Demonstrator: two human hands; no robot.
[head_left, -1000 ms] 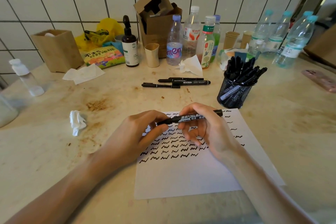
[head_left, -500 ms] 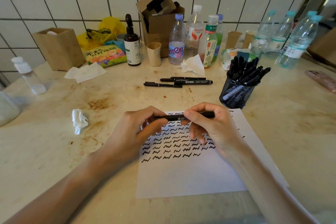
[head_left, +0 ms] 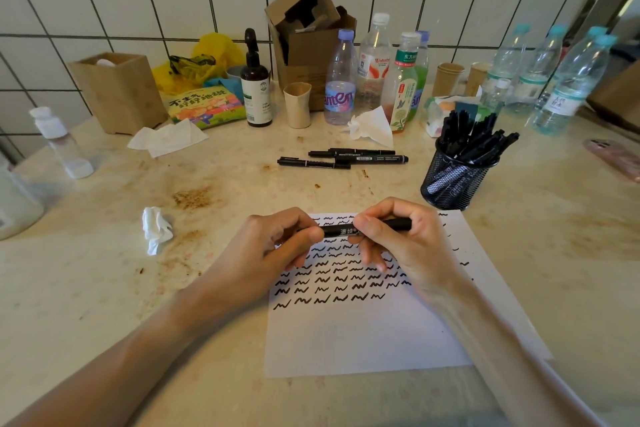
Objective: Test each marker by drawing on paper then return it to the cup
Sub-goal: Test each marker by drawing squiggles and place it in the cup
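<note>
We hold 1 black marker (head_left: 367,227) level above the squiggle-covered paper (head_left: 363,333), left hand (head_left: 273,250) pinching its cap end, right hand (head_left: 398,239) curled round the barrel. We judge the cap is being seated or pulled; if capped, it next goes to the mesh cup (head_left: 457,180) just beyond our right hand.

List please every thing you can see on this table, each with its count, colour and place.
marker: 1, black, held over paper
paper: 1, white, table centre
mesh cup: 1, black, right of paper, full of markers
loose markers: 3, black, behind paper
bottles: several, clear, along wall
cardboard box: 1, brown, rear centre
crumpled tissue: 1, white, left of paper
left hand: grips the marker's left end
right hand: grips the marker's barrel
</note>
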